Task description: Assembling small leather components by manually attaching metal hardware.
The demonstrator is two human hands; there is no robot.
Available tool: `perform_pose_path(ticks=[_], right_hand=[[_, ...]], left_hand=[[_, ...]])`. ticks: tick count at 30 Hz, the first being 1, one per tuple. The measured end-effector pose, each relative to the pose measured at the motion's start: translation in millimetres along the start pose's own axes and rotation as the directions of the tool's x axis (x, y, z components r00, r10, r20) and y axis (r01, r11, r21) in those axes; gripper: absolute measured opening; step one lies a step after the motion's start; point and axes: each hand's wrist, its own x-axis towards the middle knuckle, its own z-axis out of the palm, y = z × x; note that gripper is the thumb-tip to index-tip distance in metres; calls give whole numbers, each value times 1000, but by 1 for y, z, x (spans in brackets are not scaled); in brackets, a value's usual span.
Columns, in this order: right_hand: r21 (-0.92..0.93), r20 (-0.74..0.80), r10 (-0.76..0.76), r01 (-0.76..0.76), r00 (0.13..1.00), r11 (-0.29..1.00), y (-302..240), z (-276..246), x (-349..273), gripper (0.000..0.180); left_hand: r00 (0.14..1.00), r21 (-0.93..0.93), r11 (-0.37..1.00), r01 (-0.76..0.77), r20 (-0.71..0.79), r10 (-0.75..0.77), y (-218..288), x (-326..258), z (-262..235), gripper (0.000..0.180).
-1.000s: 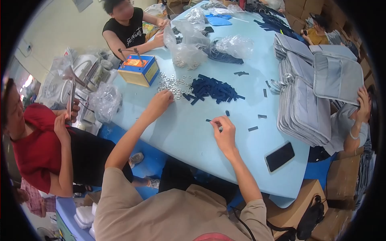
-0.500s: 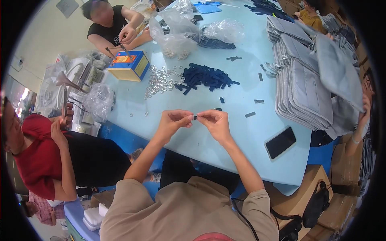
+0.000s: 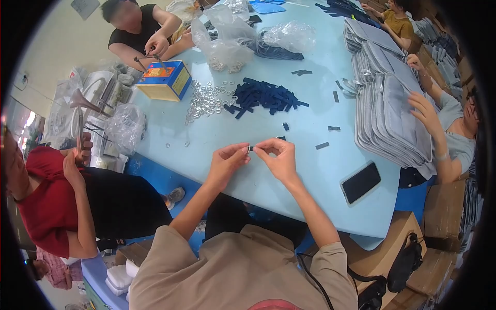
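Observation:
Above the near edge of the light-blue table (image 3: 310, 186), my left hand (image 3: 228, 160) and my right hand (image 3: 279, 157) meet fingertip to fingertip. Both pinch a small dark strip (image 3: 251, 149) with a pale, shiny bit on it; the fingers cover most of it. Farther off lies a heap of navy fabric strips (image 3: 268, 96), and left of it are scattered silvery metal rings (image 3: 204, 106). A small folded dark piece (image 3: 286, 126) rests beyond my right hand. Another dark piece (image 3: 281, 138) is partly hidden behind that hand.
A black phone (image 3: 360, 183) lies at right. Beyond it rise stacked grey padded pieces (image 3: 387, 124), with a person's hand (image 3: 426, 111) over them. A blue-and-yellow box (image 3: 165, 80) and clear plastic bags (image 3: 225, 41) stand farther back. At left stands a person in red (image 3: 46, 201).
The person at right has laid the raised grey padded piece down on the stack and now holds a hand spread over it. My hands stay almost in place, still pinching the strip.

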Motion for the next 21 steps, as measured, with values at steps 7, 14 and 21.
perform_pose_path(ticks=[7, 14, 21], right_hand=[[196, 111, 166, -185, 980, 963, -9, 1, -1, 7], [279, 131, 203, -232, 970, 932, -10, 1, -2, 10], [249, 71, 102, -117, 992, 961, -7, 1, -4, 17]], left_hand=[[969, -468, 853, 229, 197, -152, -10, 3, -18, 29], [963, -357, 905, 230, 214, -161, -9, 0, -11, 30], [988, -120, 990, -71, 128, 86, -14, -2, 8, 25]])
